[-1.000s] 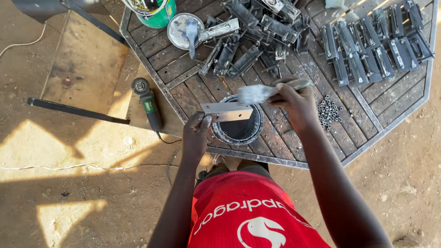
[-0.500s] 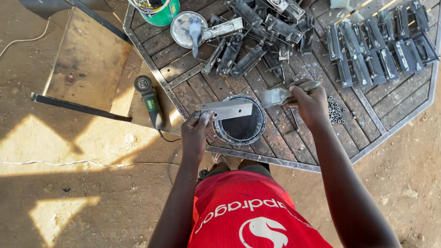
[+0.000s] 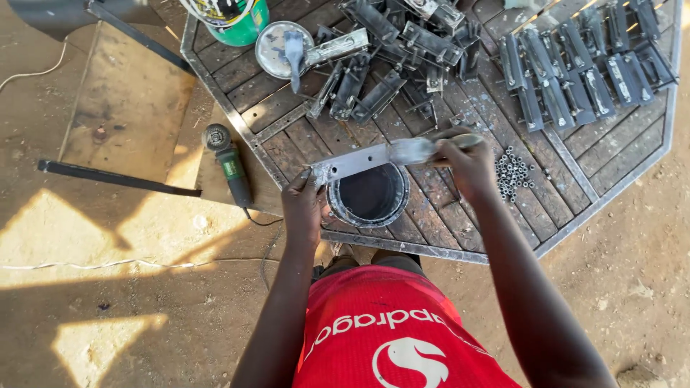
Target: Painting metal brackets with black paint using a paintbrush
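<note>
Paint can (image 3: 368, 195), round, dark liquid inside, sits on slatted octagonal metal table (image 3: 575, 208). Left hand (image 3: 303, 205) pinches end of flat grey metal strip (image 3: 352, 163) held over the can; right hand (image 3: 467, 162) fingers wrapped around brush (image 3: 413, 150) touching strip. Green tin (image 3: 237, 18) at far edge.

The ground (image 3: 108, 316) is bare brown dirt, outdoors. Bright sun makes yellow patches on it at the left, with dark shadow around them. A big table (image 3: 445, 248) with eight sides stands on the dirt. Its top is old dark wood planks inside a grey metal frame. By the table's left edge lies a flat brown board (image 3: 126, 108). A long black bar (image 3: 115, 178) lies on the dirt near it. A thin white cord (image 3: 93, 266) runs across the ground.
</note>
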